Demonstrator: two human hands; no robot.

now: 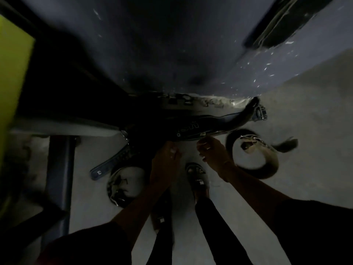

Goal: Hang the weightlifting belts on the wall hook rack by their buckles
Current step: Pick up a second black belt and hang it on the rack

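The view is dim and looks down at the floor by a dark wall. A long black belt (193, 127) with white lettering lies along the foot of the wall, and its metal buckle (260, 112) is at the right end. My left hand (166, 159) and my right hand (212, 150) both reach down to the belt's near edge. The right hand pinches that edge. The left hand's fingers curl at it beside the right. A brown belt (256, 165) lies coiled to the right with its buckle (250, 142) on top. No hook rack is clearly visible.
A dark blue strap (112, 163) and a coiled pale belt (124, 186) lie on the floor at the left. My sandalled feet (196, 178) stand just behind my hands. A bench frame (59, 169) and a yellow-green panel (11, 83) fill the left. A blurred dark object (282, 22) is on the wall at top right.
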